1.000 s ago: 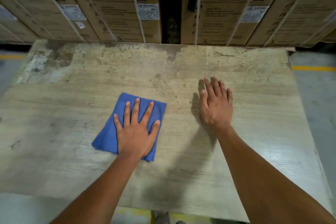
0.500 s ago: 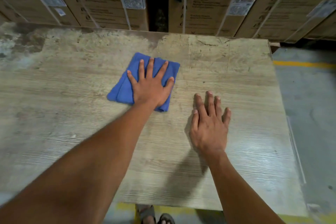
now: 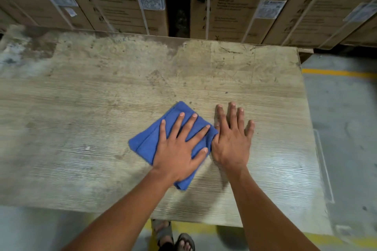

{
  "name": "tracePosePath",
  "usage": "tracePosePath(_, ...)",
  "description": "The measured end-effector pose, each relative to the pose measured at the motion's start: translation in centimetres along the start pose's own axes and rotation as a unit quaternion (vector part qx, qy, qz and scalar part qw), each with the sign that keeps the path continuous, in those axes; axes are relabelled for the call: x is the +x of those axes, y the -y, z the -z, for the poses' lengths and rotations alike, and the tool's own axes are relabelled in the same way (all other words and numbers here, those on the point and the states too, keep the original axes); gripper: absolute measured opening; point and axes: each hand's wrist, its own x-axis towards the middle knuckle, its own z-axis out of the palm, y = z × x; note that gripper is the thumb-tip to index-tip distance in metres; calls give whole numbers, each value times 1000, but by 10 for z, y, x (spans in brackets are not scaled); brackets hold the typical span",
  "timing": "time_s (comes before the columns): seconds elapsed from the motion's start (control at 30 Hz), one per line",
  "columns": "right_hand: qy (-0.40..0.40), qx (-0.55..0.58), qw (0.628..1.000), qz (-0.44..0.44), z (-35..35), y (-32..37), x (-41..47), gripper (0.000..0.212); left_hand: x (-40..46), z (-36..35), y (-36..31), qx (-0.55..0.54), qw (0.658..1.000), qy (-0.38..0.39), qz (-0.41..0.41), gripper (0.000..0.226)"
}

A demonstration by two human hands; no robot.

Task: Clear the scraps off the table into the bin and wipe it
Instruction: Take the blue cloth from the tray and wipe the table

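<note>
A folded blue cloth is pinned flat on the table under the left hand, whose grip is spread: the fingers are straight and fanned across the cloth's right half, the palm covering its near portion. The cloth lies toward the right half of the table, roughly midway between the far edge and the near edge, turned so that one corner points to the far edge and another to the near edge. It is a plain mid-blue fabric with several stacked layers visible along its left side; its weave cannot be made out. The right hand is laid palm-down on the bare table just beside the cloth's right corner, its grip also spread with fingers straight, the thumb side seemingly touching the cloth, though contact is hard to confirm. Strapped cardboard boxes are stacked beyond the far edge. Sandalled feet are seen below the near edge.
</note>
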Motion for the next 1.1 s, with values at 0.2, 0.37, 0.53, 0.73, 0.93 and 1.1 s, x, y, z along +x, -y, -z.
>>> tracePosePath(0.2,-23,0,1000,-14,-4,2,1,60,97,10,6,-33,998,-24,58,70)
tracePosePath(0.37,-29,5,999,-17,-5,2,1,62,202,31,13,-51,996,7,79,75)
tracePosePath(0.53,-21,2,1000,-22,-6,2,2,63,160,21,12,-37,998,11,59,74)
tracePosePath(0.73,-33,8,995,-96,-5,3,2,67,60,5,1,-7,999,-7,32,71)
tracePosePath(0.93,-31,5,994,-106,-8,3,4,71,150,13,-12,-17,998,-29,-61,64)
tracePosePath(1.1,-29,1,995,-93,-5,1,4,73,219,33,22,-35,999,3,17,72)
